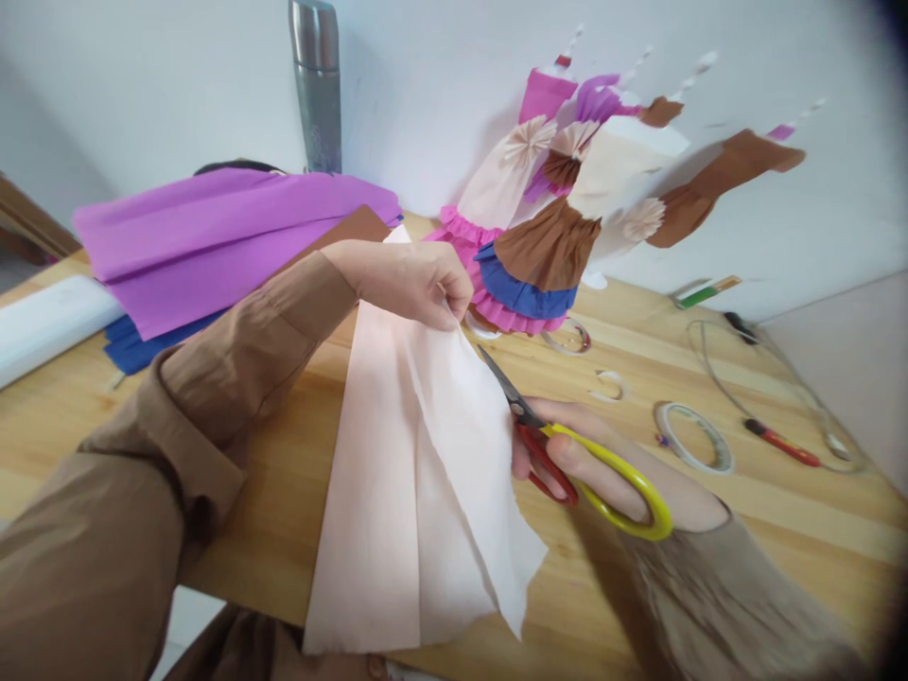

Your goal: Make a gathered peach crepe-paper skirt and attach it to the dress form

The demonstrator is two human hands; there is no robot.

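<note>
My left hand point(426, 284) pinches the upper edge of a pale pink sheet of crepe paper point(375, 473), fingers closed on it. The sheet is folded in layers, hanging down toward the table's front edge, with a ragged lower right corner. In my right hand point(588, 463) is a pair of scissors point(521, 409) with one yellow and one red handle. Fingers and thumb go through the handle loops. The dark blades point up and left, close to the right edge of the paper and below my left hand; they look nearly closed.
Purple crepe paper point(234, 232) lies at the back left over blue paper point(142, 340). A metal flask point(317, 95) stands behind. Several small paper dresses point(546, 246) stand at the back. Tape rolls point(693, 437), a red-handled tool with a cable point(784, 443) and a white roll point(53, 326) lie around.
</note>
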